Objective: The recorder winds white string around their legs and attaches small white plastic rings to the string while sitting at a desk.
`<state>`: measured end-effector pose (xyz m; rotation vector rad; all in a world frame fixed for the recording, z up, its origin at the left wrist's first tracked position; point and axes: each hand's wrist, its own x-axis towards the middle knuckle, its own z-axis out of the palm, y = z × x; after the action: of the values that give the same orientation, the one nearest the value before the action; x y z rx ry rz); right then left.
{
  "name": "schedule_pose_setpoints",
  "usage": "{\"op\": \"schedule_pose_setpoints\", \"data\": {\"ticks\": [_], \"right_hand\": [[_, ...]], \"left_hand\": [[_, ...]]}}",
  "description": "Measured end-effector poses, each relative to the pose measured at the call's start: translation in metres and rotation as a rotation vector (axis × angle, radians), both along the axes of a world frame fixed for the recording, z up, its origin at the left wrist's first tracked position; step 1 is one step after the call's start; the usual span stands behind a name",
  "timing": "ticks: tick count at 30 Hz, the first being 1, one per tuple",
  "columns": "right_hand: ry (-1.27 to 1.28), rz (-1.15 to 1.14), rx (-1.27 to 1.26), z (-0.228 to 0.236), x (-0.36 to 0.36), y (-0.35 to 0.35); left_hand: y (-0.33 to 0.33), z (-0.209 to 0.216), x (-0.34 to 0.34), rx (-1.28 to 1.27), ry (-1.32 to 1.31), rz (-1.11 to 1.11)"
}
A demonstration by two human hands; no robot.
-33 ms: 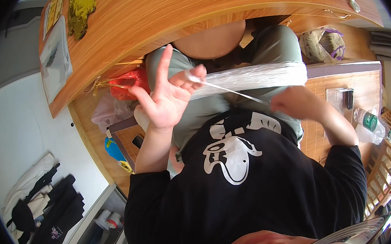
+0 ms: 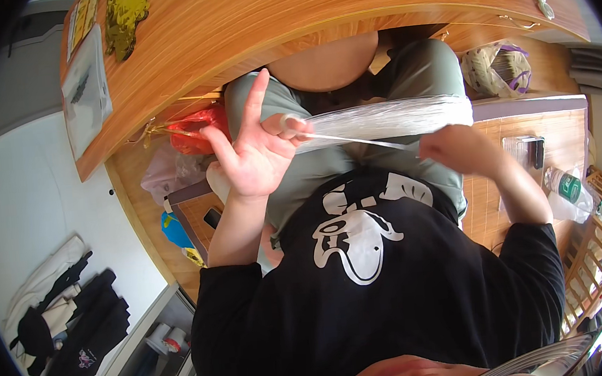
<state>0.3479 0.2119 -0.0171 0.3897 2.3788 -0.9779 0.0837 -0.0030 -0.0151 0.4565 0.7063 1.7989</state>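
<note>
A skein of white yarn (image 2: 402,117) stretches across my thighs in a loop of many fine strands. From it, or beside it, a taut white strand (image 2: 361,140) runs between my two hands. My left hand (image 2: 259,157) is raised at the skein's left end, palm showing. Its thumb and forefinger are spread out, while the other fingers are curled with white yarn wound about them. Slightly blurred, my right hand (image 2: 461,151) is closed at the strand's other end, near the right end of the skein. Its fingertips are partly hidden.
A wooden desk (image 2: 300,9) curves across the front, with gold foil (image 2: 127,20) at its left. Below sit a red plastic bag (image 2: 199,131) and a round stool top (image 2: 326,62). To the right are a patterned bag (image 2: 497,70), a clear box (image 2: 523,154) and a bottle (image 2: 566,185).
My right hand has shifted slightly up and right. The white strand now slants less, and its left end sits a little lower at my left fingers.
</note>
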Motion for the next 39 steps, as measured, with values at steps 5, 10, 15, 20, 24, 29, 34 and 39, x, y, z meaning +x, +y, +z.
{"op": "schedule_pose_setpoints", "data": {"ticks": [5,10,15,20,24,29,34,39], "right_hand": [[0.532,-0.533,-0.170,-0.004,-0.021,0.063],[0.705,-0.810,-0.787,0.076,-0.056,0.032],[0.818,-0.053,-0.574,0.072,-0.060,-0.057],[0.443,0.197,-0.321,-0.004,-0.040,-0.081],[0.187,0.052,-0.002,-0.033,-0.052,-0.038],[0.510,-0.424,-0.121,0.023,-0.093,0.033],[0.740,-0.452,-0.214,0.114,-0.086,0.000],[0.735,0.041,-0.367,0.076,-0.064,-0.053]], "left_hand": [[-0.001,-0.018,-0.006,0.076,-0.021,-0.129],[0.011,-0.014,0.009,-0.154,0.817,-0.175],[0.026,-0.026,0.016,-0.161,1.037,-0.022],[0.030,-0.016,0.016,-0.181,0.828,0.052],[0.026,-0.004,0.021,-0.125,0.558,0.038],[0.029,-0.001,0.018,-0.040,0.718,-0.121],[0.033,-0.004,0.033,-0.055,0.930,-0.002],[0.039,-0.004,0.041,-0.058,0.885,0.090]]}}
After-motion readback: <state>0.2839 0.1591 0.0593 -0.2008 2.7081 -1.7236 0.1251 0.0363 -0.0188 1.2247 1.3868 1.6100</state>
